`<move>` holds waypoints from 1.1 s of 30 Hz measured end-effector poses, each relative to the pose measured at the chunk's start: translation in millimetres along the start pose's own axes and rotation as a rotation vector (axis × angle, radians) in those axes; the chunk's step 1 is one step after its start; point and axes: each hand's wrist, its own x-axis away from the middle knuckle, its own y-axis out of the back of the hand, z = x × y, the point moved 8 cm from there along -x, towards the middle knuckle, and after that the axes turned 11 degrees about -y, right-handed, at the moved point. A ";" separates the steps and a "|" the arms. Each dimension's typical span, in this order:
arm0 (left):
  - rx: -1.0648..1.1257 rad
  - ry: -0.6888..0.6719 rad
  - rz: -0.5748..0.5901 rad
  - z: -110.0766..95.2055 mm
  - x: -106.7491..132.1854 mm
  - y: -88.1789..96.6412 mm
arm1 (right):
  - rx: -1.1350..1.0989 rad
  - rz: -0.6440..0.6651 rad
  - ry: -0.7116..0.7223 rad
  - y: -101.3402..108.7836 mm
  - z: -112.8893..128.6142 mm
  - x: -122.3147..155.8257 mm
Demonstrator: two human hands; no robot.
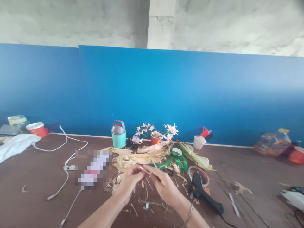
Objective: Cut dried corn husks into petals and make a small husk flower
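Note:
Over the middle of the table, my left hand (131, 179) and my right hand (165, 185) meet at the fingertips. Both are closed in a pinch around a small, thin, pale piece (145, 170) that looks like dried husk; its full shape is hidden by my fingers. A narrow grey strip (155, 165) shows just behind my right fingers, and I cannot tell whether it is held. Dried corn husks (142, 156) lie spread beyond my hands, with scraps and thin stems (152, 202) below them. A black glue gun (200, 191) rests right of my right hand.
Behind the husks stand a red cup of pale flowers (155, 139) and a teal flask (119, 139). Green ribbon (182, 162), a husk bundle (196, 155) and a tape roll (207, 181) lie to the right. A power strip (95, 167) with white cables is left.

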 end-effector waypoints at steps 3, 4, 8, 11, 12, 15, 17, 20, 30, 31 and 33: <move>0.029 0.080 0.008 5.0 2.1 -1.9 | -0.058 -0.016 -0.077 1.1 -8.3 -3.7; 0.027 0.097 0.007 6.2 2.6 -1.8 | -0.074 -0.024 -0.104 1.8 -11.8 -4.7; -0.012 0.081 0.006 4.6 1.6 0.1 | -0.162 0.022 -0.146 -1.0 -20.6 -6.9; -0.065 0.043 0.018 0.3 1.1 -0.3 | -0.159 0.057 -0.129 -3.7 -20.4 -7.4; -0.076 0.034 0.015 -0.9 1.3 -0.4 | -0.135 0.054 -0.122 -3.7 -19.6 -7.4; -0.059 0.042 -0.029 -1.2 3.1 0.0 | -0.054 0.020 -0.087 -2.6 -15.9 -7.0; -0.037 0.066 -0.079 1.2 4.8 1.5 | 0.012 -0.022 -0.016 -1.9 -10.8 -5.4; -0.009 0.106 -0.140 6.0 7.1 3.1 | 0.184 -0.087 0.101 -3.4 -4.5 -1.7; 0.026 0.128 -0.169 9.4 7.0 6.5 | 0.130 -0.247 -0.102 42.4 -26.8 -10.2; 0.019 0.121 -0.180 9.2 6.2 8.2 | 0.021 -0.145 -0.142 37.0 -29.0 -10.8; 0.003 0.103 -0.159 7.5 5.1 7.5 | -0.129 0.077 -0.216 19.3 -30.1 -8.6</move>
